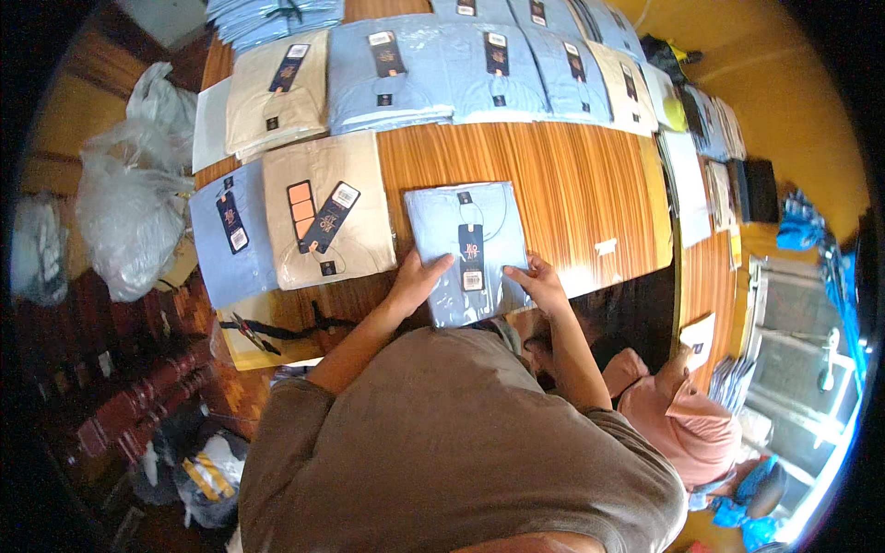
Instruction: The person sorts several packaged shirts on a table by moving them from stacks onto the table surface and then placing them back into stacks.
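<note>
My fingers pinch both sides of a light-blue folded garment in a clear, glossy plastic bag (500, 241).

I have it in front of my chest, at the near edge of the brown wood-grain table (553, 175); whether it rests there I cannot tell. My left hand (422, 279) and right hand (542, 284) each set a thumb on the top face, gapped from the other fingers by about the packet's thickness; most fingertips are hidden underneath. I judge it light, soft and apt to sag, its film slippery, so both side edges seem best to grip, away from the dark-navy card tag (470, 241). Just left lies a beige folded garment in clear plastic (364, 221); beyond, a row of beige and blue packets (355, 74) crosses the table.
</note>
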### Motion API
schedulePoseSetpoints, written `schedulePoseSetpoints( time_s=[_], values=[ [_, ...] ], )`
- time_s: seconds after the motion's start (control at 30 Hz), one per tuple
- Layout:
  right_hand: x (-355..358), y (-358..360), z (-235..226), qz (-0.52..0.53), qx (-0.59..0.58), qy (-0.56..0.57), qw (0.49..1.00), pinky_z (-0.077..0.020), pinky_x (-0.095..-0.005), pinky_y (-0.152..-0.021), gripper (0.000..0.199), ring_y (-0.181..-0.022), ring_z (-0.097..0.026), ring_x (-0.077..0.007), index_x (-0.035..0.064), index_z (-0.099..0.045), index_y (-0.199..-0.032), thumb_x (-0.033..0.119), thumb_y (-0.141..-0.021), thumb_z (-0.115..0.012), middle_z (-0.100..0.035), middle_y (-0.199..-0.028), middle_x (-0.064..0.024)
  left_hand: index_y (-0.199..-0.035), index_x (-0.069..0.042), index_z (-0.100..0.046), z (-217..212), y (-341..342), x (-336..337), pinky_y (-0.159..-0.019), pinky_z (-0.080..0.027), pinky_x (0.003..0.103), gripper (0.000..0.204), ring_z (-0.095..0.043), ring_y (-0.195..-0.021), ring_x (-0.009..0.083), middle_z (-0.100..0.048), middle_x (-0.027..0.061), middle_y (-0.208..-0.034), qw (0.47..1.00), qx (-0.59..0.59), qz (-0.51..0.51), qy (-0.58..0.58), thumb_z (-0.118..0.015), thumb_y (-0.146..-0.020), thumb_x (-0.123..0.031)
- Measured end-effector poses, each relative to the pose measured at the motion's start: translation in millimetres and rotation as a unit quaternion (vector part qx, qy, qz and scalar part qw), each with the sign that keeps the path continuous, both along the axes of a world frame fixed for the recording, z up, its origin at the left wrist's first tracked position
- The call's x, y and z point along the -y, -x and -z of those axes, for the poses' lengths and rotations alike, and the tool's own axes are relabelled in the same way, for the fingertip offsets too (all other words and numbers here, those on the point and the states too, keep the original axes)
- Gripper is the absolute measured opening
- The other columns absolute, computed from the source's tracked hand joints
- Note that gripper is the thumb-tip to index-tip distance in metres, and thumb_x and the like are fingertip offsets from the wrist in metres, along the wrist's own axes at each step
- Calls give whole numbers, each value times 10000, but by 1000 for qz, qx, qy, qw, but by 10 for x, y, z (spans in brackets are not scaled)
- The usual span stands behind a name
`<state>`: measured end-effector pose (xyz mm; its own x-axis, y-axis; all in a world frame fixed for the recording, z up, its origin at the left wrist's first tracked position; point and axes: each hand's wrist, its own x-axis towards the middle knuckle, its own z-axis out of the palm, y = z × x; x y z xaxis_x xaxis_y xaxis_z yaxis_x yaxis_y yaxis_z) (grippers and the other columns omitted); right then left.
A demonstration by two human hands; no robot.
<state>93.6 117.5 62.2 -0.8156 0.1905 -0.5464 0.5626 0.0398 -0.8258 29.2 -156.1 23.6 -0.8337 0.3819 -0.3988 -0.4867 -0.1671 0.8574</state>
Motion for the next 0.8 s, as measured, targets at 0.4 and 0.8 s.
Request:
schedulePoseSetpoints(
  time_s=[0.4, 0.8],
  values=[
    [-509, -34, -1, -32, 3, -114, 993, -571, -302, -744, 352, -823, -692, -129, -41, -737, -1124, 210, -901, -841, -766, -960, -62, -1525, -6, -305, 192, -224, -222, -1085, -438, 370, 627, -522, -1270, 204, -523, 131, -1409, 986, -52, 144, 66, -652, -1021, -140],
    [-1415, 857, -217, -162, 27, 34, 986, -578, -416, -857, 774, -979, -717, -283, -72, -628, -1256, 475, -784, -906, -740, -1048, -192, -1536, -25, -349, -242, -29, -1298, -1087, -438, 388, 590, -543, -1268, 230, -559, 126, -1403, 988, -3, -17, 152, -626, -1032, -157]
  ],
)
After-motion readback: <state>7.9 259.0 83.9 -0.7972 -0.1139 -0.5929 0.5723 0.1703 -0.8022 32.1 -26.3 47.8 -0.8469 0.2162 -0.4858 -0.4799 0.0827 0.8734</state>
